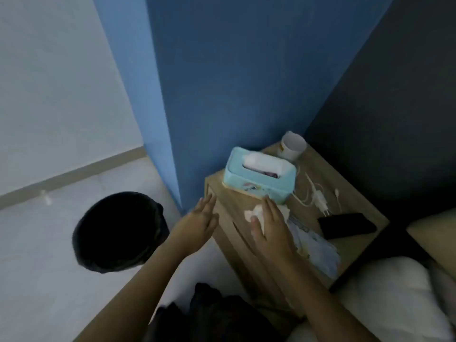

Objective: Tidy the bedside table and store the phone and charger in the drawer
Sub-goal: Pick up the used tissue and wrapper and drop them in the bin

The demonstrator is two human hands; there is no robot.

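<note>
A wooden bedside table (355,206) stands in the corner beside a blue wall. On it lie a black phone (346,225) at the right front and a white charger (320,197) with its cable behind the phone. A crumpled white tissue (255,213) lies near the table's left front edge, and my right hand (269,230) rests flat on it, fingers spread. My left hand (199,223) hovers open just off the table's left edge, holding nothing. A light blue cloth or paper pile (318,250) lies under my right wrist.
A turquoise tissue box (259,178) stands at the table's back left and a white cup (292,145) in the back corner. A black waste bin (118,230) stands on the floor left of the table. The bed with white pillows (394,297) is on the right.
</note>
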